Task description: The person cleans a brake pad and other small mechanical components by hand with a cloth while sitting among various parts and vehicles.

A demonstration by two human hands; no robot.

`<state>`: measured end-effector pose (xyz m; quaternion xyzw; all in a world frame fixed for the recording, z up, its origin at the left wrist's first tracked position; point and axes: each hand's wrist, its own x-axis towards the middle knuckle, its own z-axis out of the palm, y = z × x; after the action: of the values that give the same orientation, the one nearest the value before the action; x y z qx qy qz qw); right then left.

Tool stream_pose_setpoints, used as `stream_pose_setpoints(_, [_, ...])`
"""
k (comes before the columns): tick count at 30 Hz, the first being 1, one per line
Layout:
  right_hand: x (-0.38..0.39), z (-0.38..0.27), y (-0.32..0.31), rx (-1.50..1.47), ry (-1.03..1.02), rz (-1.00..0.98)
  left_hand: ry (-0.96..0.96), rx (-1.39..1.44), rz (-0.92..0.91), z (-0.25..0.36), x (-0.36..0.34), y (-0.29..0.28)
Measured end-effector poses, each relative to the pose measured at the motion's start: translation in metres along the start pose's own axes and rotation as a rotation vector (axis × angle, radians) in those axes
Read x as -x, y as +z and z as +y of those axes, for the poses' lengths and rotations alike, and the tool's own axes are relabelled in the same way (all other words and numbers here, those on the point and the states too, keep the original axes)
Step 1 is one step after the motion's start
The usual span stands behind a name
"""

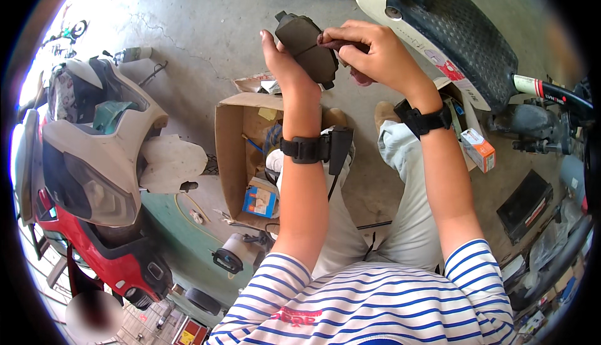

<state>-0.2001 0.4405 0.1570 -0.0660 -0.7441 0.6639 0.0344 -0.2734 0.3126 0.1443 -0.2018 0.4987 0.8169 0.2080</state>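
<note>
My left hand [285, 66] holds up a dark rectangular brake pad [299, 37] with rounded corners, small end tabs and a groove across its middle. My right hand [385, 57] pinches a dark reddish-brown strip [335, 44], possibly cloth or abrasive paper, whose tip touches the pad's face. A pinkish bit shows under my right fingers; I cannot tell what it is. Both wrists wear black straps. Below my hands, on either side of my legs, are an open cardboard box [230, 163] and an orange-and-white small box [477, 151].
Scooter bodies in cream and red [106, 242] crowd the left. A scooter with a black textured footboard [460, 44] lies along the upper right. A black flat box [524, 206] sits at the right, beside plastic bags. Concrete floor [181, 13] shows between them.
</note>
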Motion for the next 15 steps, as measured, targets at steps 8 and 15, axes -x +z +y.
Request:
stream_pose_setpoints(8, [-0.002,-0.001,0.001,-0.054,-0.077,0.024,-0.092,0.194,0.034,0.001,-0.001,-0.004])
stream_pose_setpoints(15, [0.001,-0.001,-0.004,-0.068,0.038,-0.093,-0.108,0.173,0.027,0.002,-0.003,-0.008])
